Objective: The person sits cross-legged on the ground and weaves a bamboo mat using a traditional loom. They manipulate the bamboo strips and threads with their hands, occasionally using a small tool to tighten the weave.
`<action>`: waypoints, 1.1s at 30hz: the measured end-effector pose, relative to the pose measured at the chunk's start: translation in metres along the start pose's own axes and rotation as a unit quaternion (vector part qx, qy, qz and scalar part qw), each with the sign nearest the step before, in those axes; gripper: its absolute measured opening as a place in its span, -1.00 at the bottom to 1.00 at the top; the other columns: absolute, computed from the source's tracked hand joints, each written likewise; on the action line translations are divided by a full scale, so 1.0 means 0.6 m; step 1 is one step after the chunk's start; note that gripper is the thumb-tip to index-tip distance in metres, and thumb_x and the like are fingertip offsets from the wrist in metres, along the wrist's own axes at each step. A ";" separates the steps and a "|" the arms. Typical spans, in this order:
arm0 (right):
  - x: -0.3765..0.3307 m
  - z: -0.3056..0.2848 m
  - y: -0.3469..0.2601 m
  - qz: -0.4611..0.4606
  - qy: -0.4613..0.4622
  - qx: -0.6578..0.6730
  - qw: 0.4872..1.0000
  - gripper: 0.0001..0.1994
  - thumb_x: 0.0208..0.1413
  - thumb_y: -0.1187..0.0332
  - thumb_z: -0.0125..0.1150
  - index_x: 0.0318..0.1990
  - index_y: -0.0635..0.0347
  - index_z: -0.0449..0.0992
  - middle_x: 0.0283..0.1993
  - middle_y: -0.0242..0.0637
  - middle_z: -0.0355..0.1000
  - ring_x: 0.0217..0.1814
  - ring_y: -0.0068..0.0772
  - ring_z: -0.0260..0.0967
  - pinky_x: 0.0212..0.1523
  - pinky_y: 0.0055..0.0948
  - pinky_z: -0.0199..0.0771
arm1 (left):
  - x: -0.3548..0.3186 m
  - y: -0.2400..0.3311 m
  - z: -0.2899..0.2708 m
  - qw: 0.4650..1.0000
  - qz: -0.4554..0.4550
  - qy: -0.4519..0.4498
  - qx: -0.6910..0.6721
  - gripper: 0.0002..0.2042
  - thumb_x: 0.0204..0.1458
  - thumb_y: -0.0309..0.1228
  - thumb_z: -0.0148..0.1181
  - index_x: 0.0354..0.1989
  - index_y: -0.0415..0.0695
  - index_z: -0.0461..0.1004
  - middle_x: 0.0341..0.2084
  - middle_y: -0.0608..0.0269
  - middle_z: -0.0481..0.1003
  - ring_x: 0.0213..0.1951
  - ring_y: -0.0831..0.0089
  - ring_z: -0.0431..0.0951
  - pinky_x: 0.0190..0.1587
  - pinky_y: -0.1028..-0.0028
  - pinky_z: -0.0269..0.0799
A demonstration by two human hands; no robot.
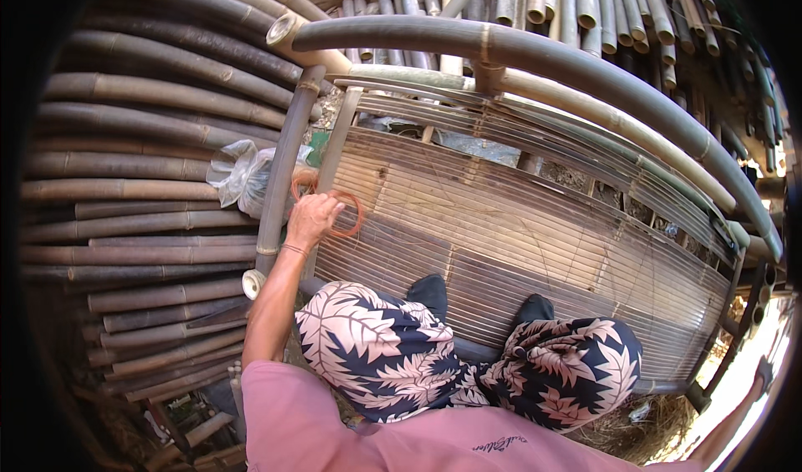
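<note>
My left hand [311, 220] is closed around a loose coil of thin orange cord [357, 221]. Loops of the coil stick out on both sides of my fingers. It is over the left end of a bamboo bench [535, 213] with a slatted seat, beside its upright end pole [288, 171]. Far out at the right rim, past the bench's right end, my right hand [762, 377] is small and dark against bright light. Its fingers do not show clearly, nor does anything they may hold.
Stacked bamboo poles [159, 171] fill the left side, with a knotted clear plastic bag [244, 175] against them. A thick curved bamboo rail [535, 48] runs along the bench's far side. More cut poles [576, 8] lie beyond. My feet in dark socks [428, 295] rest on the slats.
</note>
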State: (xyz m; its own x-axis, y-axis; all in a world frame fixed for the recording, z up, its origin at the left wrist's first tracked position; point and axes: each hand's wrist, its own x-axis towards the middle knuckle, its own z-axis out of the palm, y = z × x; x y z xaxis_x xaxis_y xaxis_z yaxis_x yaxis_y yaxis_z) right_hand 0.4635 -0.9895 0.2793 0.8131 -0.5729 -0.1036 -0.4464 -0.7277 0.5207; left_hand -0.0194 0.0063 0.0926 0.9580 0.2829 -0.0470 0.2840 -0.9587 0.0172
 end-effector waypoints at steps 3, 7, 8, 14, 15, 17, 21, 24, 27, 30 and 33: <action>-0.147 0.017 -0.226 -0.283 0.114 0.070 0.950 -0.40 0.20 0.13 0.20 0.31 0.26 0.29 0.32 0.05 0.29 0.36 0.04 0.24 0.36 -0.17 0.20 | 0.058 0.089 -0.027 0.999 0.045 0.010 -0.017 -0.76 0.19 -0.18 0.13 -0.40 -0.07 0.51 -0.47 0.19 0.50 -0.32 0.17 0.56 -0.20 0.20 0.45; -0.559 -0.021 -0.560 -0.634 -0.133 0.396 0.650 -0.29 0.10 0.19 0.37 0.37 0.18 0.23 0.39 0.01 0.22 0.45 -0.03 0.15 0.42 -0.16 0.18 | 0.123 0.178 -0.063 0.993 0.108 0.027 -0.034 -0.77 0.18 -0.20 0.16 -0.44 -0.06 0.49 -0.53 0.22 0.49 -0.39 0.19 0.55 -0.24 0.24 0.44; -0.668 -0.044 -0.645 -0.709 -0.101 0.410 0.565 -0.21 0.05 0.28 0.43 0.43 0.05 0.17 0.44 -0.08 0.17 0.30 -0.13 0.33 0.02 -0.32 0.56 | 0.134 0.188 -0.068 0.992 0.120 0.036 -0.035 -0.77 0.18 -0.21 0.16 -0.45 -0.06 0.49 -0.53 0.23 0.49 -0.40 0.20 0.55 -0.25 0.25 0.43; -0.986 -0.158 -0.822 -0.755 -0.295 0.321 0.490 -0.36 0.12 0.01 0.33 0.28 0.12 0.34 0.13 -0.06 0.45 -0.03 -0.20 0.46 -0.03 -0.28 0.49 | 0.129 0.179 -0.075 0.982 0.154 0.081 -0.068 -0.78 0.16 -0.23 0.20 -0.45 -0.09 0.49 -0.55 0.22 0.48 -0.43 0.18 0.54 -0.29 0.23 0.44; -0.989 -0.163 -0.823 -0.761 -0.312 0.299 0.484 -0.44 0.14 -0.01 0.29 0.18 0.15 0.44 0.05 -0.06 0.48 0.05 -0.17 0.44 0.03 -0.25 0.46 | 0.125 0.174 -0.079 0.982 0.144 0.084 -0.084 -0.78 0.16 -0.23 0.19 -0.46 -0.08 0.49 -0.55 0.22 0.48 -0.44 0.19 0.54 -0.30 0.24 0.45; -0.979 -0.168 -0.818 -0.721 -0.373 0.369 0.452 -0.67 0.21 0.07 0.22 -0.18 0.16 0.66 -0.13 -0.14 0.48 -0.03 -0.24 0.41 0.04 -0.22 0.40 | 0.119 0.174 -0.082 0.978 0.134 0.107 -0.121 -0.77 0.17 -0.23 0.19 -0.47 -0.07 0.48 -0.56 0.23 0.49 -0.45 0.23 0.55 -0.31 0.26 0.46; -0.973 -0.199 -0.807 -0.513 -0.606 0.586 0.163 -0.77 0.20 0.22 0.22 -0.32 0.22 0.56 -0.23 -0.22 0.43 -0.11 -0.22 0.39 0.13 -0.25 0.33 | 0.124 0.193 -0.082 0.958 0.127 0.119 -0.227 -0.74 0.20 -0.21 0.18 -0.49 -0.08 0.47 -0.62 0.21 0.47 -0.53 0.24 0.55 -0.40 0.27 0.48; -0.974 -0.238 -0.792 -0.616 -0.536 0.530 0.228 -0.70 0.23 0.15 0.15 -0.42 0.20 0.40 -0.39 -0.32 0.31 -0.23 -0.33 0.40 0.00 -0.27 0.48 | 0.123 0.187 -0.075 0.944 0.140 0.145 -0.262 -0.71 0.17 -0.18 0.21 -0.51 -0.09 0.45 -0.65 0.21 0.46 -0.56 0.24 0.55 -0.46 0.30 0.47; -0.950 -0.257 -0.772 -0.537 -0.511 0.630 0.232 -0.63 0.23 0.13 0.14 -0.56 0.10 0.29 -0.66 -0.43 0.11 -0.69 -0.43 0.23 -0.49 -0.28 0.56 | 0.106 0.146 -0.079 0.951 0.141 0.151 -0.230 -0.67 0.13 -0.14 0.25 -0.55 -0.09 0.41 -0.64 0.21 0.45 -0.57 0.23 0.54 -0.51 0.34 0.44; -0.900 -0.242 -0.755 -0.456 -0.503 0.675 0.289 -0.64 0.22 0.13 0.18 -0.54 0.01 0.23 -0.70 -0.49 0.05 -0.73 -0.50 0.11 -0.54 -0.36 0.44 | 0.088 0.129 -0.096 0.941 0.219 0.078 -0.244 -0.65 0.15 -0.13 0.23 -0.57 -0.07 0.39 -0.65 0.23 0.44 -0.59 0.23 0.53 -0.52 0.31 0.44; -0.858 -0.230 -0.741 -0.430 -0.478 0.704 0.301 -0.64 0.23 0.14 0.15 -0.56 -0.02 0.20 -0.67 -0.51 0.05 -0.74 -0.54 0.03 -0.54 -0.37 0.41 | 0.078 0.123 -0.126 0.920 0.197 0.009 -0.338 -0.65 0.19 -0.17 0.19 -0.57 -0.11 0.43 -0.67 0.20 0.42 -0.61 0.19 0.50 -0.52 0.28 0.42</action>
State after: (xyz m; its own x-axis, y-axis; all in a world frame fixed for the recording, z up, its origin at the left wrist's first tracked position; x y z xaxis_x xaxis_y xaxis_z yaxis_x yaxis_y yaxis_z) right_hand 0.2950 -0.3189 0.2184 0.6754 0.6991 -0.2347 -0.4878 0.1848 -0.8532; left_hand 0.0496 -0.0490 0.1671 0.9908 -0.0764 0.1121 -0.1311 -0.7517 0.6464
